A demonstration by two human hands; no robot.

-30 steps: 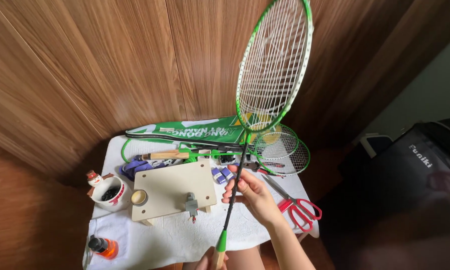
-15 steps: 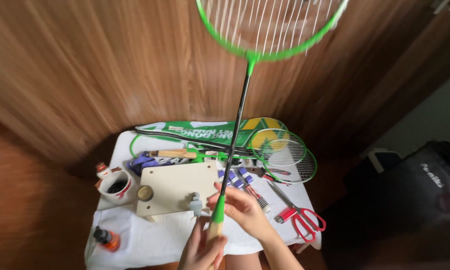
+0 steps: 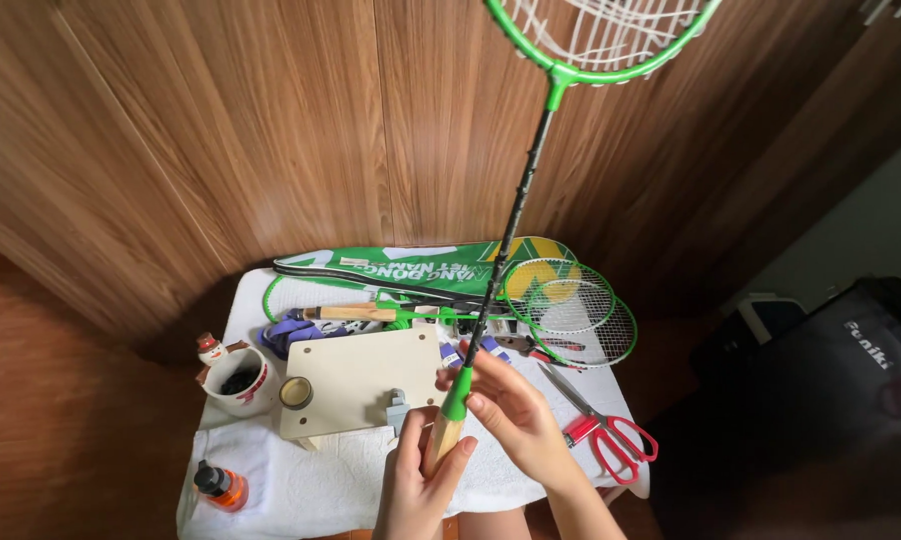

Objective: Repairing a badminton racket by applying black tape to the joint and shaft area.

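Here my badminton racket [image 3: 531, 170] stands nearly upright over the small table [image 3: 233, 300], its bright green hoop of white strings cut off by the top edge, its thin dark shaft dropping to a green cone and a bare wooden handle, so the bare wood sits right between my hands. Behind it, polished brown wood panelling [image 3: 221, 130] with long slanting grain fills the wall. On the table's white towel [image 3: 301, 485], which looks soft and nubbly, a green racket cover [image 3: 411, 268] lies along the back with two more green rackets [image 3: 571, 305] overlapping on it, their heads round and netted. Nearer me rests a flat pale wooden board [image 3: 356, 385] carrying a small metal clamp and a round brass-coloured tin. Red-handled scissors [image 3: 611, 430] lie apart at the right, blades toward the middle. A white mug [image 3: 239, 385] with a tiny snowman figure sits at the left, an orange bottle [image 3: 221, 487] with a black cap below it. My left hand [image 3: 416, 485] is wrapped around the raw handle from below, steadying it; my right hand [image 3: 516, 415] pinches the green cone just above.
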